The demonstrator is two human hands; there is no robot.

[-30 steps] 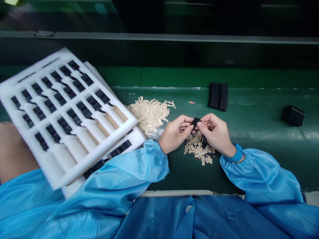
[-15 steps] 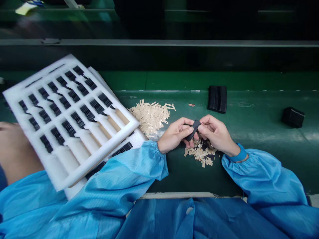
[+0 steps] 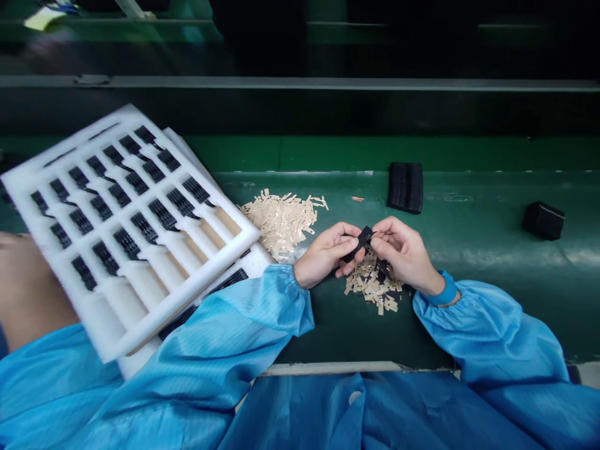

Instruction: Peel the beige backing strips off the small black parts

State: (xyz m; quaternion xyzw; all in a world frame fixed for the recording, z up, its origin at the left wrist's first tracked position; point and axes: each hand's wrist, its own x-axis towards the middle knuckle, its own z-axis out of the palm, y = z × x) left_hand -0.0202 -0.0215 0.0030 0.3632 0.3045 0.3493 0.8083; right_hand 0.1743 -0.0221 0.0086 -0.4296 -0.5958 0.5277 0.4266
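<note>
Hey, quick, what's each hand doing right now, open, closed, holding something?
Left hand: closed, holding a black piece.
Right hand: curled at the upper end of the black piece; whether it grips anything can't be told.

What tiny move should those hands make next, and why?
I'd suggest the right hand gently work the upper end of the black piece while the left hand holds it steady. The left fingers grip its body, and the right fingertips are at that end, above loose pale strips. Whether the right fingertips pinch a separate part is too small to tell.
</note>
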